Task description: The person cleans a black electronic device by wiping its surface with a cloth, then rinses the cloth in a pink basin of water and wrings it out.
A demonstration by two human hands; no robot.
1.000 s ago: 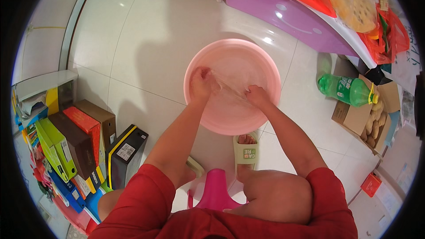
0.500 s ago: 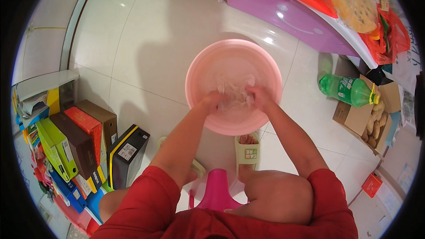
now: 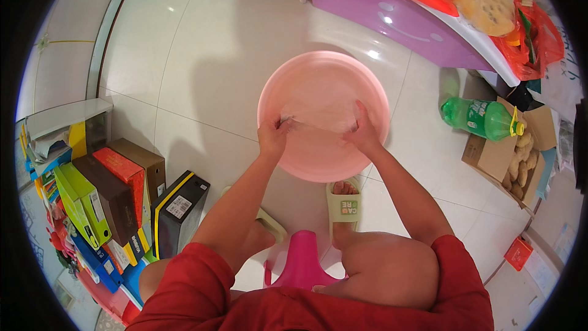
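A round pink basin (image 3: 277, 79) stands on the floor in front of me with cloudy liquid in it. A thin, whitish wet cloth (image 3: 320, 126) is stretched across the basin between my hands; its outline blends into the liquid. My left hand (image 3: 272, 137) pinches one end of it at the basin's left side. At the right side my right hand (image 3: 365, 133) grips the other end, with one digit pointing up and away. The fingertips of both hands are partly hidden.
At left stand several shoe boxes, among them a black one (image 3: 179, 213). On the right, a green bottle (image 3: 478, 117) lies over a cardboard box (image 3: 490, 155) of brown tubers. A purple-sided table (image 3: 380, 21) is at the back. Below me is a pink stool (image 3: 300, 260).
The cloth was bunched between my hands low in the basin; now it is drawn out wide. My hands have moved apart, the left one outward to the basin's rim.
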